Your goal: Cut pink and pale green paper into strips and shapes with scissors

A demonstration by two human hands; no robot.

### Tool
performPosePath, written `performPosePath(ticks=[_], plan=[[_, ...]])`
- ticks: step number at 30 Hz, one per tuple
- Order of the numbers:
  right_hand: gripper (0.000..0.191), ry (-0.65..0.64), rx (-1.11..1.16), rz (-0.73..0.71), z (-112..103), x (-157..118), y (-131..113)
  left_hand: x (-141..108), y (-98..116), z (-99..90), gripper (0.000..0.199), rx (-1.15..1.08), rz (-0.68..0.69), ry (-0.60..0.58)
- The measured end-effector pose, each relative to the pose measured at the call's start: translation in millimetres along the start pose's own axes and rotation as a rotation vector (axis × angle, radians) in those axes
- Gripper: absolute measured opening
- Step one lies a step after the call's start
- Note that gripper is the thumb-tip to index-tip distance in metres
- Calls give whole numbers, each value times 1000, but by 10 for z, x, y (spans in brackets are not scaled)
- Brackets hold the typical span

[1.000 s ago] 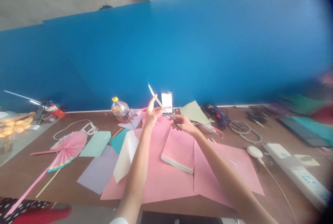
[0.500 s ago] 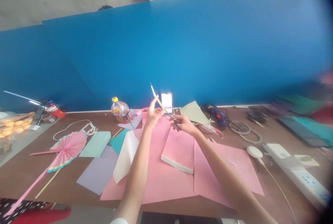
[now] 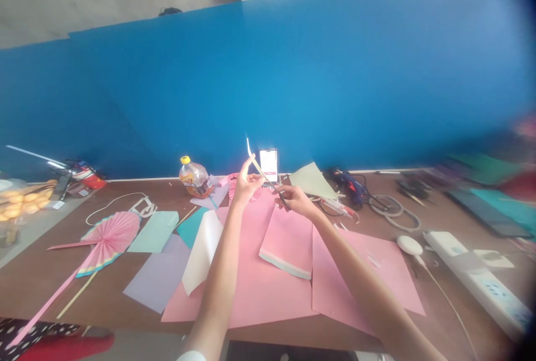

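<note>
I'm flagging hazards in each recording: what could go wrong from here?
The dark scissors in the right hand point toward the left hand, so a slip might nick it. The thin pale strip in the left hand is bent and could crease. The right forearm passes over a pink sheet and might drag it.

Pale strip (image 3: 257,166) up in the air, dark scissors (image 3: 285,201) right at its low end

Your strip's skinny and yellowish, whiter up top, slightly bent, slanting up-left in your left hand (image 3: 247,183). Your right hand (image 3: 297,203) grips the scissors, blades angled toward the strip; honestly can't tell if they're touching.
</note>
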State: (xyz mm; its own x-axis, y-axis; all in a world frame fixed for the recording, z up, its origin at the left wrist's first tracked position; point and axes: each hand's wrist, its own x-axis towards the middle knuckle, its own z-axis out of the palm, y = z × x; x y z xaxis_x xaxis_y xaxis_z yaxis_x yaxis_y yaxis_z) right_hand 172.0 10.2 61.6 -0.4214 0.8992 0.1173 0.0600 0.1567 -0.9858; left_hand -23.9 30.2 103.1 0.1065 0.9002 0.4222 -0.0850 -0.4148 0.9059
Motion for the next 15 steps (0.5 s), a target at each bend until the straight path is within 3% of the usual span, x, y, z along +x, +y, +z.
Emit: performPosePath(ticks=[15], plan=[[37, 23, -13, 3, 4, 26, 65, -2, 14, -8, 85, 16, -9, 0]])
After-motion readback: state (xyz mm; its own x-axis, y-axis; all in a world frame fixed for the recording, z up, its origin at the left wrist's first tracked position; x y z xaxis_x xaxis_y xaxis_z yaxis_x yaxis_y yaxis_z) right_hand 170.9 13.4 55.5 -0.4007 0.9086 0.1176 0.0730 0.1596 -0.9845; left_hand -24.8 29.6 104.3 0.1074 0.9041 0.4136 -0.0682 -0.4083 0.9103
